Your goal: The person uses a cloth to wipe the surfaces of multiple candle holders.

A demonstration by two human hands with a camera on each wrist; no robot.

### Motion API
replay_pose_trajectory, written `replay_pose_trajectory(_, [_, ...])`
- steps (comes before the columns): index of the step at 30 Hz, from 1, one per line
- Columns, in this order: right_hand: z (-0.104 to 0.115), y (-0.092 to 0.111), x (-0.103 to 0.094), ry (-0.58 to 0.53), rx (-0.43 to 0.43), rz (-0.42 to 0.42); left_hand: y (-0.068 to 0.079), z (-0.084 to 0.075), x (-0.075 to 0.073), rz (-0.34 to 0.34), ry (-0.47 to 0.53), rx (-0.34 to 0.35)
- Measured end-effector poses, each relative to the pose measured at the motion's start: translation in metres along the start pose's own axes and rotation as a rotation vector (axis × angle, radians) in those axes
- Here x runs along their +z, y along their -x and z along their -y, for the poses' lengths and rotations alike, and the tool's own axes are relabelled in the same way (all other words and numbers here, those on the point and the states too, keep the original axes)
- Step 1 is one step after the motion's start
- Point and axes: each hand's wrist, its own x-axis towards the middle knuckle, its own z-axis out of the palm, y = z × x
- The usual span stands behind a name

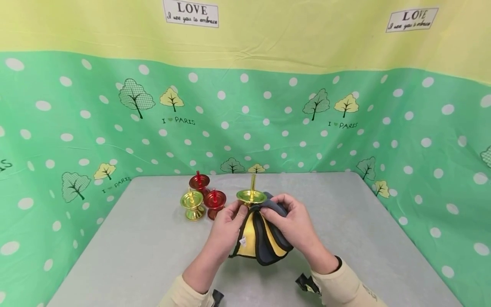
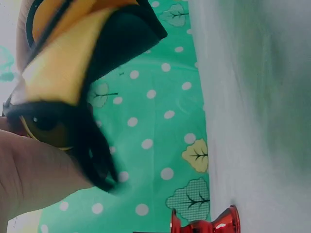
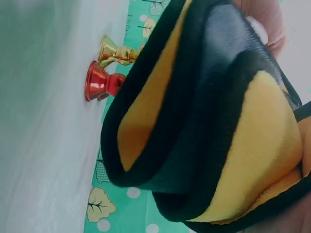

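Observation:
A gold candle holder point(image 1: 251, 196) with a thin upright tube stands above the hands, its dish on top. Its lower part is hidden by fingers and a folded cloth point(image 1: 247, 238), yellow on one side and dark grey on the other, with black edging. My left hand point(image 1: 225, 228) pinches the holder just under its dish, the thumb near the cloth's edge. With fingers and thumb, my right hand point(image 1: 299, 224) grips the cloth beside the stem. In the right wrist view the draped cloth point(image 3: 262, 131) covers most of the hands' work.
Left of the hands, another gold candle holder point(image 1: 192, 204) and two red ones, one behind point(image 1: 199, 182) and one nearer point(image 1: 215, 199), stand close together on the grey table point(image 1: 126, 243). A green and yellow curtain point(image 1: 268, 115) encloses the table's back and sides.

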Motion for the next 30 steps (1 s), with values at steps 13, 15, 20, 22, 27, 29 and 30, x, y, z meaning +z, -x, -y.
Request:
replay_pose_trajectory(13, [0.0013, 0.0035, 0.0017, 0.019, -0.01, 0.01, -0.0017, 0.0006, 0.0011, -0.067, 0.073, 0.029])
replay_pose_trajectory(15, [0.0015, 0.0029, 0.0015, 0.019, -0.01, 0.005, -0.0015, 0.0005, 0.0008, -0.072, 0.062, 0.033])
replay_pose_trajectory(20, [0.0008, 0.0016, 0.0007, 0.036, -0.018, -0.003, 0.0011, 0.0, 0.0004, -0.032, -0.01, 0.047])
replay_pose_trajectory(22, [0.0006, 0.0016, 0.0004, 0.041, -0.02, -0.001, 0.0008, 0.0008, 0.0003, -0.007, -0.037, 0.055])
replay_pose_trajectory(27, [-0.0002, 0.0025, -0.0009, 0.053, -0.021, 0.016, -0.0029, 0.002, -0.001, -0.004, -0.014, 0.04])
replay_pose_trajectory(29, [-0.0013, 0.0026, -0.0017, 0.069, -0.024, 0.025, -0.0044, 0.0014, -0.002, -0.028, 0.012, 0.024])
replay_pose_trajectory(30, [-0.0019, 0.0027, -0.0022, 0.084, -0.027, 0.028, -0.0049, 0.0009, -0.0025, -0.043, 0.029, 0.018])
